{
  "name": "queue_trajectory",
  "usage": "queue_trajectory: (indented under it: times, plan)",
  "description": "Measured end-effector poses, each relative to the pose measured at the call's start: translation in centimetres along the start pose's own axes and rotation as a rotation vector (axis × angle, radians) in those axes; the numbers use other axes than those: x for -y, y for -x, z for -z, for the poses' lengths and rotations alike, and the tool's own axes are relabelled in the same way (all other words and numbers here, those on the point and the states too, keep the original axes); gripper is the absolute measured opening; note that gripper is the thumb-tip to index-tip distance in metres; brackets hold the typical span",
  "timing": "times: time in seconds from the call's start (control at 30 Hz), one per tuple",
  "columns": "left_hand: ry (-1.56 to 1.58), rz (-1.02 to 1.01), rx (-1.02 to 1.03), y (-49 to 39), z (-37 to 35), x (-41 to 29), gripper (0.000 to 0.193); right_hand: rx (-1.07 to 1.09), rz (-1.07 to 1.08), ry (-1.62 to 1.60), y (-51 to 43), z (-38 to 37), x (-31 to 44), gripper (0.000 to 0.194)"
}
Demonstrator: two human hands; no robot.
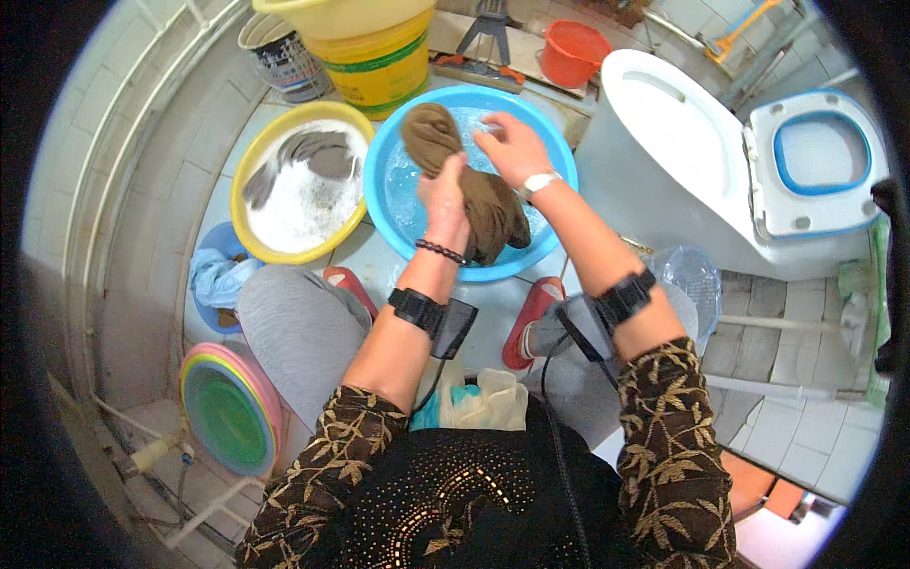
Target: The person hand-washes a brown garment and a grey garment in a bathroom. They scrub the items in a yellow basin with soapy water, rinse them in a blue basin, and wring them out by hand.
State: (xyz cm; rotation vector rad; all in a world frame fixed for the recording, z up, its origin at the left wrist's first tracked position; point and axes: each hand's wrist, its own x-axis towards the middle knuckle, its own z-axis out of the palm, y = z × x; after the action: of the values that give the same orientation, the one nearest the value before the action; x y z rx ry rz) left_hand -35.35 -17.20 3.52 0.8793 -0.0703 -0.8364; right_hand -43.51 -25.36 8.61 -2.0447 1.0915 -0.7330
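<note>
My left hand (pixel 444 195) grips a wet brown cloth (pixel 490 213) around its middle, over a blue plastic basin (pixel 565 153) of water. One bunched end of the cloth rises above the hand; the rest hangs to the lower right, low over the basin. Just right of the cloth, my right hand (pixel 513 146) is raised with bent fingers apart and nothing seen in it. To the left stands a yellow plastic basin (pixel 249 238) with white suds (pixel 302 210) and a dark grey cloth (pixel 323 153) partly in them.
A yellow bucket (pixel 377 64), a paint pail (pixel 288 60) and a small red bucket (pixel 574 53) stand behind the basins. The white toilet (pixel 657 185) is at the right. Left are a blue tub (pixel 224 320) holding cloths and several stacked basins (pixel 227 412) leaning near my knee.
</note>
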Motion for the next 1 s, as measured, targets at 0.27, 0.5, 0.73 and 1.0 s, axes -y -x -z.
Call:
queue_trajectory:
  times: [0.27, 0.5, 0.73, 1.0]
  plan:
    - [0.11, -0.262, 0.076, 3.7, -3.6, -7.7, 0.026, 0.774, -0.883, -1.328, 11.6, 0.1, 0.1, 0.105]
    - [-0.138, -0.158, 0.305, 9.1, -0.3, -6.7, 0.036, 0.194, -0.598, -1.696, 6.9, -3.4, -0.3, 0.059]
    - [-0.672, 0.002, 0.652, 6.5, 6.8, -8.5, 0.046, 0.051, -0.636, -1.368, 4.3, -2.5, -2.7, 0.03]
    - [-1.137, -0.607, 0.537, 2.5, 5.8, -7.5, 0.083, 0.131, -0.474, -1.083, 5.5, -1.9, -1.2, 0.023]
